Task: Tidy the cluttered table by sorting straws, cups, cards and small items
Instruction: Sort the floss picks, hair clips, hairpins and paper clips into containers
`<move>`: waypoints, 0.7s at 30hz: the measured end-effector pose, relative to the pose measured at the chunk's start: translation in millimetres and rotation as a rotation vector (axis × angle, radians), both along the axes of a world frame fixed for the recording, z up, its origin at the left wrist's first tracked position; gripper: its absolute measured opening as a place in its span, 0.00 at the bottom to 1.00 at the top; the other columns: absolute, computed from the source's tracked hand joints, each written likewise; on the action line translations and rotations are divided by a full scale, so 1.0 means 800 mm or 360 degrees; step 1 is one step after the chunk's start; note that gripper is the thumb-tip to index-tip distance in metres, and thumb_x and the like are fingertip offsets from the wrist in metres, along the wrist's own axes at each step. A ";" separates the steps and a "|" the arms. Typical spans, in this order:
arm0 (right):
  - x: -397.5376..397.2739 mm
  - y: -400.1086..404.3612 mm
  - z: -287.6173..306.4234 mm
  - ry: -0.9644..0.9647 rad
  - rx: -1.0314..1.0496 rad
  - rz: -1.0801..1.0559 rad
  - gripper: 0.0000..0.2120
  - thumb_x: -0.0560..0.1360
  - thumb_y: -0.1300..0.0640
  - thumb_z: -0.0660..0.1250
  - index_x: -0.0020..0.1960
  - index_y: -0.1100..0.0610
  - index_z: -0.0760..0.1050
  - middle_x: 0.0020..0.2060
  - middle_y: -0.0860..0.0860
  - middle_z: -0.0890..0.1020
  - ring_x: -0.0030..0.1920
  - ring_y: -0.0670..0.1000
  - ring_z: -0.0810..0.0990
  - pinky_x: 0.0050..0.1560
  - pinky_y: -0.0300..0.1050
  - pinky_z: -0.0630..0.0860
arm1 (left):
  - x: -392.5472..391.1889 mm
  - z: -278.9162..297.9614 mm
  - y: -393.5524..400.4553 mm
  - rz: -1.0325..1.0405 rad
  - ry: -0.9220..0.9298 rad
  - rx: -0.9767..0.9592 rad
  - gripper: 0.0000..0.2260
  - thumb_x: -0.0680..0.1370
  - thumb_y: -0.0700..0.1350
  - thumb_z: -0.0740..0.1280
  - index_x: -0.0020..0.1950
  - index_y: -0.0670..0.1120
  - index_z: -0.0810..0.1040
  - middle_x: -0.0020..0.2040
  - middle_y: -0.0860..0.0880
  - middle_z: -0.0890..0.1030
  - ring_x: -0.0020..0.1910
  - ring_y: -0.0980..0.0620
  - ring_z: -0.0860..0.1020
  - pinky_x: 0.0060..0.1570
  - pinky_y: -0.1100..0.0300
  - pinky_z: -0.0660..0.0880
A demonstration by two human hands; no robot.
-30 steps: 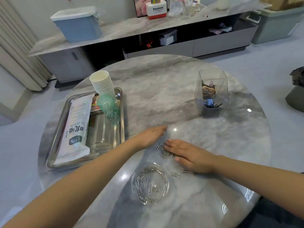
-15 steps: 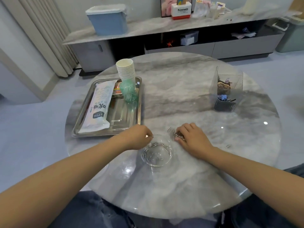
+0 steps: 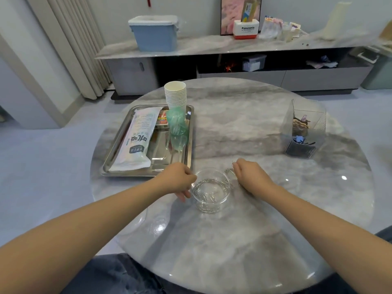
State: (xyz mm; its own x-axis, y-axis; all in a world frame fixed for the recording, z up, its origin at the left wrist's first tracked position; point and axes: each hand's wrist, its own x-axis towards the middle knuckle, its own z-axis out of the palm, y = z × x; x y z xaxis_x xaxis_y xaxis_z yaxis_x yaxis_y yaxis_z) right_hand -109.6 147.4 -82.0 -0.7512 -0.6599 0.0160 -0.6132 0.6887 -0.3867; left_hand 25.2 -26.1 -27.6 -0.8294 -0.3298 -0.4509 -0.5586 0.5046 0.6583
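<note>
Round marble table [image 3: 244, 128], seen from the head camera, left to right. Beyond and left of the left hand's fingers, a steel tray [image 3: 189, 145] holds a long white packet [image 3: 135, 143] printed with large dark characters, lying lengthwise; a small red and yellow card pack [image 3: 163, 119] at its far end; a stack of white paper cups [image 3: 175, 96] standing upright at the tray's far right corner; and a green translucent bag of straws [image 3: 177, 130] lying just in front of the cups.

The left hand [image 3: 177, 181] rests on the table with fingers curled, its fingertips touching the left wall of a clear glass bowl [image 3: 211, 190]; whether they grip the rim cannot be told. The bowl, between the two hands, contains a ring of silver paper clips [image 3: 204, 183].

The right hand [image 3: 251, 177] has its fingers curled round a small cluster of paper clips at the bowl's right rim; a few clips show just left of the fingertips.

Well beyond and right of the right fingers stands a clear square holder [image 3: 304, 128] with brown items above and dark clips at the bottom.

On the sideboard [image 3: 191, 48] behind: a blue lidded bin [image 3: 154, 32] and a white and red box [image 3: 246, 29] marked "Panasonic".
</note>
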 end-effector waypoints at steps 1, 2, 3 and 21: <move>0.004 -0.005 0.013 -0.0048 -0.0160 0.0018 0.14 0.82 0.54 0.53 0.39 0.57 0.65 0.36 0.58 0.77 0.42 0.60 0.75 0.37 0.46 0.58 | 0.001 -0.002 -0.004 0.0039 0.0019 0.0100 0.09 0.80 0.42 0.62 0.41 0.42 0.76 0.35 0.45 0.78 0.28 0.53 0.81 0.27 0.62 0.77; 0.011 -0.011 0.027 -0.0026 -0.0222 0.0116 0.15 0.82 0.54 0.53 0.37 0.56 0.64 0.34 0.55 0.74 0.39 0.58 0.72 0.37 0.46 0.57 | 0.002 -0.004 -0.007 0.0084 0.0029 0.0211 0.08 0.80 0.42 0.63 0.42 0.41 0.76 0.35 0.45 0.77 0.28 0.52 0.81 0.29 0.61 0.79; 0.019 -0.019 0.044 0.0020 -0.0176 0.0272 0.15 0.82 0.53 0.54 0.37 0.56 0.63 0.34 0.54 0.73 0.38 0.56 0.71 0.37 0.46 0.58 | 0.001 -0.005 -0.012 0.0131 0.0037 0.0322 0.08 0.79 0.43 0.64 0.43 0.40 0.76 0.35 0.44 0.77 0.29 0.51 0.81 0.31 0.59 0.80; 0.017 -0.016 0.067 -0.0159 -0.0254 0.0309 0.04 0.72 0.61 0.71 0.45 0.57 0.83 0.36 0.45 0.78 0.34 0.38 0.72 0.37 0.25 0.65 | -0.004 -0.007 -0.018 0.0142 0.0084 0.0365 0.08 0.80 0.41 0.62 0.52 0.37 0.77 0.38 0.44 0.77 0.29 0.52 0.82 0.31 0.60 0.80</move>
State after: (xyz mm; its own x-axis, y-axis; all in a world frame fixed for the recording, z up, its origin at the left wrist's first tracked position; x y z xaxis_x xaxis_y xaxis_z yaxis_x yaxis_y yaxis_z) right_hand -95.9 134.3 -28.8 -0.6140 -0.7868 0.0636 -0.6813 0.4875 -0.5461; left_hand 22.4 -40.7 -33.4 -0.8259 -0.2966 -0.4795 -0.5561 0.2887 0.7793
